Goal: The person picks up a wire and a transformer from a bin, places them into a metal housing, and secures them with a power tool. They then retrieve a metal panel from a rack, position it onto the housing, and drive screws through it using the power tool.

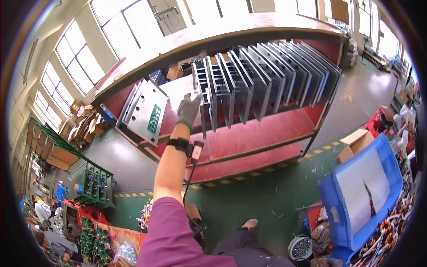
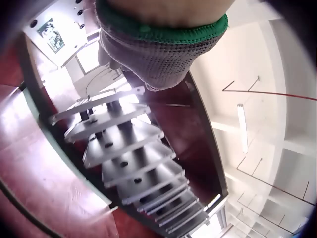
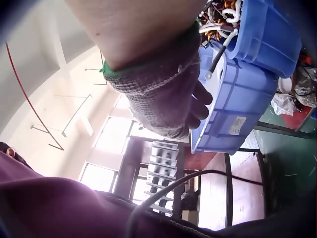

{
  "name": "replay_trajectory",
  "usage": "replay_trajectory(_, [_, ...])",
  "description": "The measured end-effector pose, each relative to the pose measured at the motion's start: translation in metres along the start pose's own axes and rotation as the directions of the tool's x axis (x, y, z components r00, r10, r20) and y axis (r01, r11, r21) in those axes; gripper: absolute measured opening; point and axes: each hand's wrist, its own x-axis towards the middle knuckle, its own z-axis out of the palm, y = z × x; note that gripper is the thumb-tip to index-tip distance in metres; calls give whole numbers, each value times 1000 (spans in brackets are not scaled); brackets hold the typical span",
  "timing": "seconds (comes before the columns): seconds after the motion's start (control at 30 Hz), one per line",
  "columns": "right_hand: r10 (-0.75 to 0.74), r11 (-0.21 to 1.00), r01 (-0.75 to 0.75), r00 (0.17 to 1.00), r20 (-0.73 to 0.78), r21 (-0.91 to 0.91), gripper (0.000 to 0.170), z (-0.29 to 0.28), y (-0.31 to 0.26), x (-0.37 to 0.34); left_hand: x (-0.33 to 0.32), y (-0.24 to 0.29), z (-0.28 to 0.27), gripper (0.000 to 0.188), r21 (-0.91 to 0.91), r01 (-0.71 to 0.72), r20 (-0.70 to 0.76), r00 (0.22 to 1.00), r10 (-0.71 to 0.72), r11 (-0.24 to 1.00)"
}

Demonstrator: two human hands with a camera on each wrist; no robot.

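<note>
In the head view my gloved left hand (image 1: 188, 110) reaches over the shelf, its fingertips beside the left end of a row of upright metal plates (image 1: 262, 84). The same glove (image 2: 153, 59) shows in the left wrist view above the plates (image 2: 133, 153), its fingers partly hidden behind the palm. To its left, more metal plates (image 1: 144, 104) lean together, the front one bearing a green circuit board (image 1: 154, 119). My gloved right hand (image 3: 163, 101) appears only in the right wrist view, fingers loosely bent and holding nothing, beside a blue plastic bin (image 3: 230, 111).
The plates stand on a red wooden rack (image 1: 262, 133) with a dark frame. At right are a tilted blue bin (image 1: 327, 209), bundled wires (image 1: 382, 240) and a white bucket (image 1: 300, 247). A green wheeled rack (image 1: 91, 184) stands at left. A cable (image 1: 189, 182) hangs from the wrist camera.
</note>
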Motion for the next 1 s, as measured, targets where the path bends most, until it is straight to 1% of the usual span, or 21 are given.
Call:
replay_trajectory(0.03, [-5, 1000, 5, 1000, -1, -5, 20, 11, -2, 10, 28, -16, 22, 66, -157, 33, 126, 992, -13, 987])
replay_trajectory(0.07, [-128, 992, 129, 991, 29, -17, 25, 22, -1, 16, 28, -4, 12, 57, -268, 208, 355, 929, -105, 941])
replay_trajectory(0.1, [-246, 969, 248, 967, 61, -23, 31, 30, -3, 23, 25, 9, 0, 48, -326, 393, 573, 806, -151, 860])
replay_trajectory(0.13, [49, 990, -66, 989, 142, 121, 38, 27, -33, 41, 38, -9, 3, 48, -318, 398, 577, 801, -157, 861])
replay_trajectory(0.17, [57, 990, -76, 987, 148, 122, 38, 33, -33, 46, 55, -36, 4, 38, -367, 262, 553, 833, -17, 892])
replay_trajectory(0.2, [-72, 995, 62, 989, 133, 72, 36, 40, -28, 51, 63, -54, 2, 27, -414, 125, 521, 845, 122, 902])
replay_trajectory(0.23, [-204, 979, 204, 970, 129, 19, 34, 43, -27, 53, 48, -45, -23, 18, -541, 183, 482, 868, 124, 821])
replay_trajectory(0.27, [16, 997, -27, 988, 152, 75, 27, 37, -62, 69, 32, -40, -45, 30, -556, 107, 410, 898, 160, 824])
replay_trajectory(0.3, [13, 997, -25, 988, 153, 76, 27, 38, -66, 75, 31, -56, -51, 30, -556, 107, 408, 899, 158, 824])
replay_trajectory(0.37, [-98, 989, 84, 989, 115, 122, 19, 45, -72, 80, 35, -87, -67, 39, -725, 249, 281, 958, -54, 642])
replay_trajectory(0.43, [-132, 988, 118, 980, 147, 97, 18, 48, -82, 84, 24, -101, -94, 46, -665, 268, 242, 960, -138, 698])
replay_trajectory(0.5, [-173, 984, 163, 969, 177, 68, 16, 53, -88, 88, -6, -84, -126, 47, -681, 305, 240, 952, -190, 666])
replay_trajectory(0.57, [-346, 936, 332, 928, 139, 114, 16, 60, -90, 86, -26, -91, -150, 48, -623, 307, 299, 943, -143, 720])
replay_trajectory(0.6, [-339, 938, 311, 916, 216, 153, 19, 57, -95, 85, -33, -121, -160, 46, -523, 97, 239, 970, 36, 847])
replay_trajectory(0.63, [-345, 936, 316, 914, 214, 157, 19, 59, -92, 80, -57, -110, -176, 12, -508, 138, 219, 975, -27, 850])
replay_trajectory(0.7, [-507, 855, 463, 842, 183, 235, 32, 72, -80, 73, -102, -99, -207, 27, -680, 267, 299, 951, -75, 682])
replay_trajectory(0.73, [-509, 852, 465, 842, 177, 240, 32, 76, -79, 69, -134, -72, -227, 47, -745, 422, 390, 904, -176, 517])
replay_trajectory(0.8, [-610, 789, 565, 768, 195, 241, 43, 82, -81, 62, -188, -55, -261, 53, -735, 428, 426, 895, -133, 526])
replay_trajectory(0.87, [-574, 808, 536, 810, 121, 243, 39, 91, -107, 50, -239, -47, -288, 61, -725, 460, 487, 869, -91, 512])
replay_trajectory(0.97, [-616, 773, 611, 787, -27, 169, 49, 110, -123, 22, -304, -25, -305, 65, -739, 471, 543, 840, 11, 483])
replay_trajectory(1.0, [-630, 759, 632, 774, -69, 159, 53, 120, -123, 18, -314, -36, -309, 66, -645, 347, 475, 880, 2, 681])
